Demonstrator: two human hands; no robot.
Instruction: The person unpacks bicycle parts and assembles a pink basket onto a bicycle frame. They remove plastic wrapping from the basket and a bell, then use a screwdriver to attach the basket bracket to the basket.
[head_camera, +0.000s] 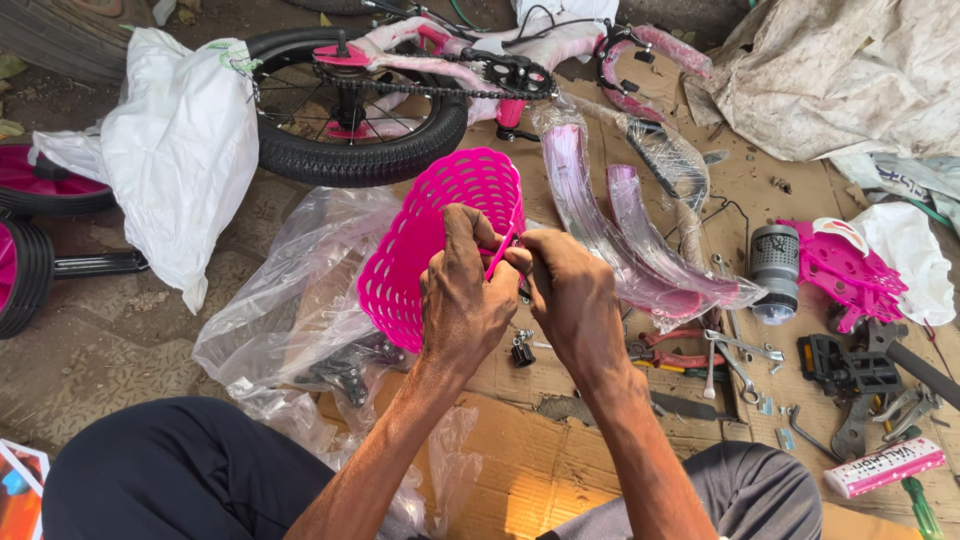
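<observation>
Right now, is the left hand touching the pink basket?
Touching. The head view shows the left hand gripping the rim of the pink basket, fingers curled over it.

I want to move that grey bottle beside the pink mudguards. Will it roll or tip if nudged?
The grey bottle seems to stand upright on the cardboard, so a nudge would more likely tip it than roll it. Once on its round side it could roll. It looks like light plastic, so it probably shifts easily.
</observation>
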